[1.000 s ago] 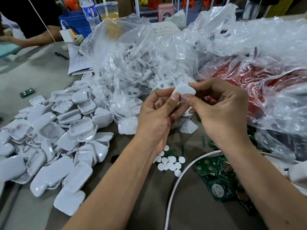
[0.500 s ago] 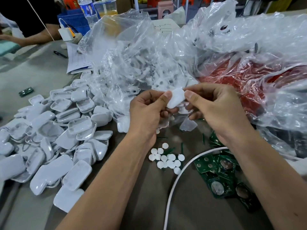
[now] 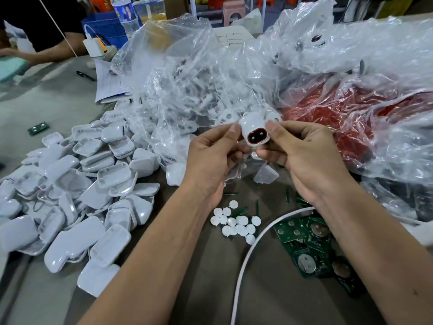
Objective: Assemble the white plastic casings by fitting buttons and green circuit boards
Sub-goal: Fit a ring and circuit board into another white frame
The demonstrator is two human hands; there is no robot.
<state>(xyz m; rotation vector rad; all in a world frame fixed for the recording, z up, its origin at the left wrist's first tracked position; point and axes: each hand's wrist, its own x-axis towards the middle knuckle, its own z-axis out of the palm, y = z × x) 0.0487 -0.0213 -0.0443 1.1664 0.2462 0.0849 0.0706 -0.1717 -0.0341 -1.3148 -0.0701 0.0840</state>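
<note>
Broadly, the bench [image 3: 269,299] is crowded, and most of its far side lies under crumpled clear plastic bags [image 3: 201,73] that hold more white parts. To the left spreads a heap of white casings [image 3: 77,202], thin hollow shells that look light, stiff and smooth, so probably slippery when pinched on their flat faces. Lower right lies a small stack of green circuit boards [image 3: 311,245], flat and rigid, some carrying a round silver cell; these are likely best held by their edges, away from the components. Between the forearms sits a cluster of white buttons [image 3: 236,222], tiny discs that would call for a fingertip pinch and could scatter easily.

The casing in hand [image 3: 254,129] is raised above the bench near its middle, its dark red-rimmed opening facing the camera. The left hand [image 3: 210,160] pinches its left side with curled fingers, and the right hand [image 3: 304,158] pinches its right side likewise. Gripping by the side walls seems sound, since it leaves the opening free.
</note>
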